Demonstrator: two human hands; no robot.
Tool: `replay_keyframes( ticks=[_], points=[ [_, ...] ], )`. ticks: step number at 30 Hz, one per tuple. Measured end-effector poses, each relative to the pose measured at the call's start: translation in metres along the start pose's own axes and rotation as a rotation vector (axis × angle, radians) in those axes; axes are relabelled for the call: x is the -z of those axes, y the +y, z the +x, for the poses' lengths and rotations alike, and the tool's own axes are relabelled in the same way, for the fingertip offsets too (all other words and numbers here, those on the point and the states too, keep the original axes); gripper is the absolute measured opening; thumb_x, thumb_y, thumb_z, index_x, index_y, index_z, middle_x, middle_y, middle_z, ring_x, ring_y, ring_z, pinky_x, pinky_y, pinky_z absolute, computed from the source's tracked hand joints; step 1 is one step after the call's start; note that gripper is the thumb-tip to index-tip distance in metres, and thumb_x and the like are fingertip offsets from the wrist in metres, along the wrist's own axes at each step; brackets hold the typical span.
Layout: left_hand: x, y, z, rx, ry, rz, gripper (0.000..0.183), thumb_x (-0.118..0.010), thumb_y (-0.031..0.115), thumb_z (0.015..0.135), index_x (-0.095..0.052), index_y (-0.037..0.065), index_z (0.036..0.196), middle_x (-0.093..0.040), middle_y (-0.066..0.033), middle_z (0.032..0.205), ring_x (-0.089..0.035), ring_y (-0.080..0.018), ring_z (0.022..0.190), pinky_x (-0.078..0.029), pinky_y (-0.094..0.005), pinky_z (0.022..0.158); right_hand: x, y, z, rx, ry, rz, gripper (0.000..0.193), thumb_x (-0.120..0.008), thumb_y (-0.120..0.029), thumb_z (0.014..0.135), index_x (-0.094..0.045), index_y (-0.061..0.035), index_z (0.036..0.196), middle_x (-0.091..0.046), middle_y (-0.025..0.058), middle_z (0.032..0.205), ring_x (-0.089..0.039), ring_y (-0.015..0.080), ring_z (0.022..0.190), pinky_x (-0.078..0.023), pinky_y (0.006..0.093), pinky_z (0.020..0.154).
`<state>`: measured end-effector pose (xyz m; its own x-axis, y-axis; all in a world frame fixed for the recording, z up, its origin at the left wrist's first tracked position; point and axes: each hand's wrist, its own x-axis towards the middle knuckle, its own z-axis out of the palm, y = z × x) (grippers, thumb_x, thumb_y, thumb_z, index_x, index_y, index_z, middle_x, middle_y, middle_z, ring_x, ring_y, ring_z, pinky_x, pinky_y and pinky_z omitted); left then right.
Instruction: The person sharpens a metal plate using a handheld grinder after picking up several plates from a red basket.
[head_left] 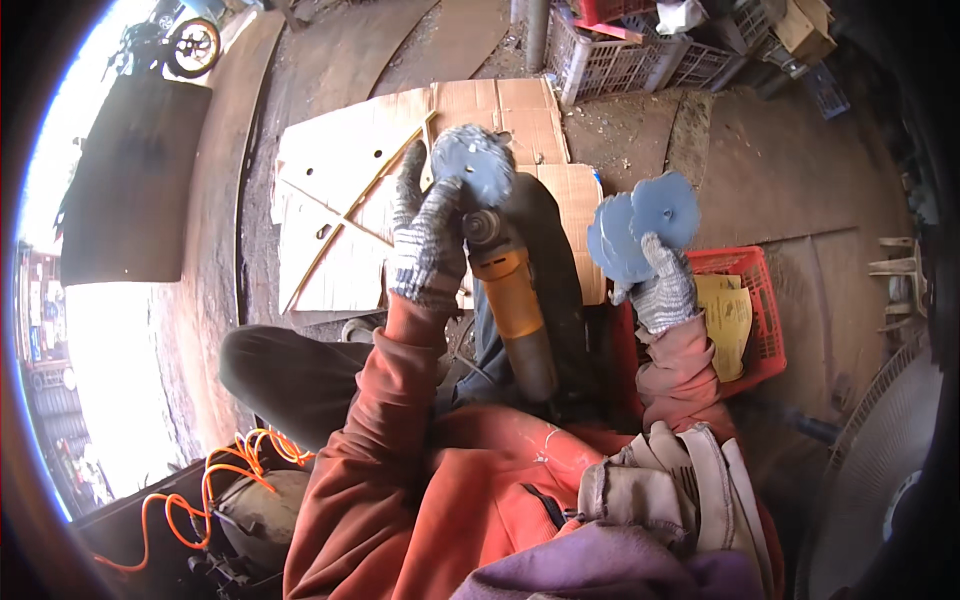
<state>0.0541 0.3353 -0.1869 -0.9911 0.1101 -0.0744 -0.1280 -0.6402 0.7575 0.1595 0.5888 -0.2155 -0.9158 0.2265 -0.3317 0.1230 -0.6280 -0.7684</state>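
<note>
My left hand, in a grey-and-white knitted glove, grips a blue-grey sanding disc with a small centre hole and a ragged edge. Just below that disc, an angle grinder with an orange-yellow body lies along my leg, its spindle end pointing away from me. Off to the right, my gloved right hand is closed on several similar sanding discs, overlapping and fanned out. The thumb of that hand lies over their near side.
Flattened cardboard with crossed thin strips covers the floor ahead. A red crate holding yellow sheets stands beneath my right hand. A fan is at the lower right, an orange coiled hose at the lower left. Plastic crates stand at the back.
</note>
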Motion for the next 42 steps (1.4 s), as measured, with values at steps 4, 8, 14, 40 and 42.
replay_keyframes(
  ticks=[4,8,14,40,42],
  points=[
    [0.019,-0.019,-0.002,-0.011,0.203,-0.240,0.055,-0.044,-0.003,0.095,-0.031,0.011,0.147,-0.047,-0.0198,0.139,-0.056,-0.0314,0.119,-0.050,-0.0445,0.099,-0.045,0.002,0.008,0.093,-0.013,-0.094,0.034,-0.065,-0.025,0.092,-0.059,0.0004,0.113,-0.065,0.0124,0.082,-0.061,0.0223,0.054,-0.050,0.0355,0.042],
    [0.025,-0.026,-0.002,-0.082,0.190,-0.278,0.042,-0.043,-0.004,0.095,-0.046,0.002,0.136,-0.055,-0.0187,0.131,-0.058,-0.0288,0.116,-0.048,-0.0415,0.101,-0.074,0.010,0.012,0.139,-0.228,-0.144,0.035,-0.064,-0.019,0.093,-0.055,-0.0044,0.124,-0.066,0.0109,0.101,-0.066,0.0230,0.069,-0.054,0.0340,0.044],
    [0.033,-0.032,0.008,-0.033,0.062,-0.165,0.033,-0.051,0.004,0.092,-0.057,-0.002,0.124,-0.060,-0.0155,0.125,-0.059,-0.0243,0.113,-0.047,-0.0367,0.099,-0.103,0.017,0.024,0.186,-0.180,-0.266,0.024,-0.066,-0.014,0.090,-0.064,0.0000,0.110,-0.068,0.0095,0.095,-0.066,0.0207,0.065,-0.053,0.0329,0.045],
    [0.045,-0.025,0.010,-0.028,-0.016,0.465,0.028,-0.062,0.019,0.090,-0.058,0.002,0.112,-0.060,-0.0127,0.105,-0.060,-0.0242,0.098,-0.053,-0.0372,0.085,0.210,0.055,-0.026,-0.589,0.412,-2.248,0.069,-0.067,-0.032,0.085,-0.039,-0.0108,0.144,-0.054,0.0188,0.134,-0.056,0.0342,0.121,-0.047,0.0470,0.098],
    [0.043,-0.029,0.017,-0.018,-0.046,0.486,0.030,-0.062,0.019,0.090,-0.058,0.002,0.115,-0.060,-0.0138,0.108,-0.059,-0.0253,0.101,-0.053,-0.0388,0.087,0.271,0.078,-0.035,-0.620,0.483,-2.169,0.075,-0.067,-0.030,0.085,-0.030,-0.0119,0.149,-0.048,0.0191,0.140,-0.052,0.0352,0.125,-0.045,0.0477,0.100]
  ],
)
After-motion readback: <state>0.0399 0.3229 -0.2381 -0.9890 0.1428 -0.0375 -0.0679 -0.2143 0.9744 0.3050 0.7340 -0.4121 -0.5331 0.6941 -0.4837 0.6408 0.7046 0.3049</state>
